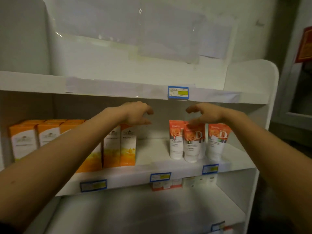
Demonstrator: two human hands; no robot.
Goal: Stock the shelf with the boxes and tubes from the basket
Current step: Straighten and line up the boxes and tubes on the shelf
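On the middle shelf [152, 173] of a white unit, several orange-and-white boxes [119, 146] stand in a row on the left. Three white tubes with orange rose tops [190, 142] stand upright on the right. Both arms reach into this shelf. My left hand [136, 114] hovers just above the rightmost boxes, fingers spread and curled, holding nothing. My right hand [204, 114] hovers over the tops of the tubes, fingers apart, empty. A bare gap of shelf lies between boxes and tubes. The basket is out of view.
The top shelf [118, 88] carries a blue price tag [178, 92] and nothing visible on it. Small red and white boxes [167, 184] sit at the back of the lower shelf. A red sign [305, 46] hangs on the wall to the right.
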